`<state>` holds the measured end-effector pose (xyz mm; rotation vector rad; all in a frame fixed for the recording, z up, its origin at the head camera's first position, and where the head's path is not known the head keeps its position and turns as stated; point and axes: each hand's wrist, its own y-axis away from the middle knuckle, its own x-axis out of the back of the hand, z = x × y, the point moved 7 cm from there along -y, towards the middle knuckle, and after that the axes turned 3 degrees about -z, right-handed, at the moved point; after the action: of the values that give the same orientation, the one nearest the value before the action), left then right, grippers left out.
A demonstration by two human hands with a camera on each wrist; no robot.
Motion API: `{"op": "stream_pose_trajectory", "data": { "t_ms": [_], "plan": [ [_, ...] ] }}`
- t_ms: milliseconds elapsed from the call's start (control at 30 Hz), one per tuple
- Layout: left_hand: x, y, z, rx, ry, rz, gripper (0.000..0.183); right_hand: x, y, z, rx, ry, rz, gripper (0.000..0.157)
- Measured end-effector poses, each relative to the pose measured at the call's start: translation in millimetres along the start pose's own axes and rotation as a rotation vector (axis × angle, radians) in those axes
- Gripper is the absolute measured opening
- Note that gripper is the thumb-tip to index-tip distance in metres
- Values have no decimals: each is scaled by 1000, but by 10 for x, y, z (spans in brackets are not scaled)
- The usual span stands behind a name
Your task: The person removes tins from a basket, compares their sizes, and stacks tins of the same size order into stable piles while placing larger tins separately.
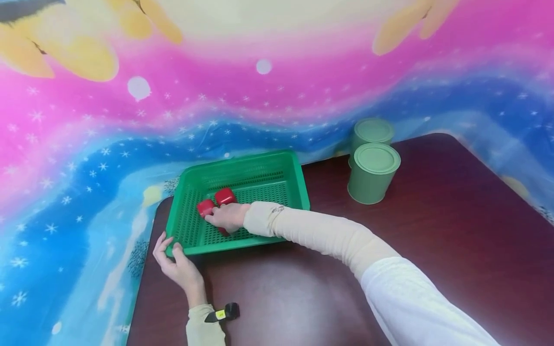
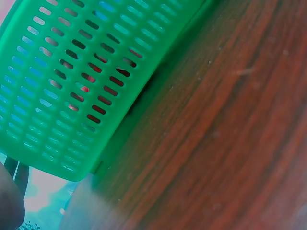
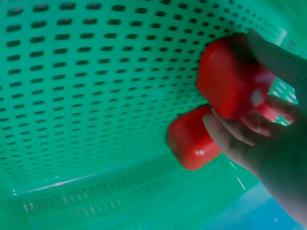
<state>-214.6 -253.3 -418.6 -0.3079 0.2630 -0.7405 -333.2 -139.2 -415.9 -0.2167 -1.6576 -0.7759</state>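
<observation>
A green perforated basket [image 1: 242,244] stands on the table, with glossy red rounded blocks inside. My left hand [image 1: 182,269] grips its near left corner, thumb over the rim; in the left wrist view only part of a finger [image 2: 9,203] shows beside the basket wall [image 2: 57,139]. Reaching into the basket, my right hand [image 1: 229,216] holds a red block [image 3: 223,79] between thumb and fingers. A second red block [image 3: 192,139] lies against the fingertips. In the head view, one red block [image 1: 225,196] sits just beyond the hand, and a bit of red shows beneath the palm.
Two pale green lidded cans [image 1: 372,178] stand one behind the other to the right of the basket. The dark brown table [image 1: 454,230] has a rounded far corner. A colourful printed cloth [image 1: 268,110] hangs behind and beside it.
</observation>
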Motion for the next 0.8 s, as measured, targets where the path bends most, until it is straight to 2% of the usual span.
{"op": "stream_pose_trajectory", "data": {
  "t_ms": [300,467,567,667,800],
  "plan": [
    [-23,-14,-5,11,-15,0,29,-96,-85,52,9,-13,-12,78],
    [-32,10,-3,8,-7,5,30,-53,-58,96,-3,-89,-17,72],
    [-28,8,22,-33,11,12,28,79,0,119,24,-169,16,63],
    [-29,-10,56,-83,29,8,26,297,100,145,69,-238,98,63],
    [-37,-47,76,-104,36,1,26,588,325,253,93,-352,217,78]
  ]
}}
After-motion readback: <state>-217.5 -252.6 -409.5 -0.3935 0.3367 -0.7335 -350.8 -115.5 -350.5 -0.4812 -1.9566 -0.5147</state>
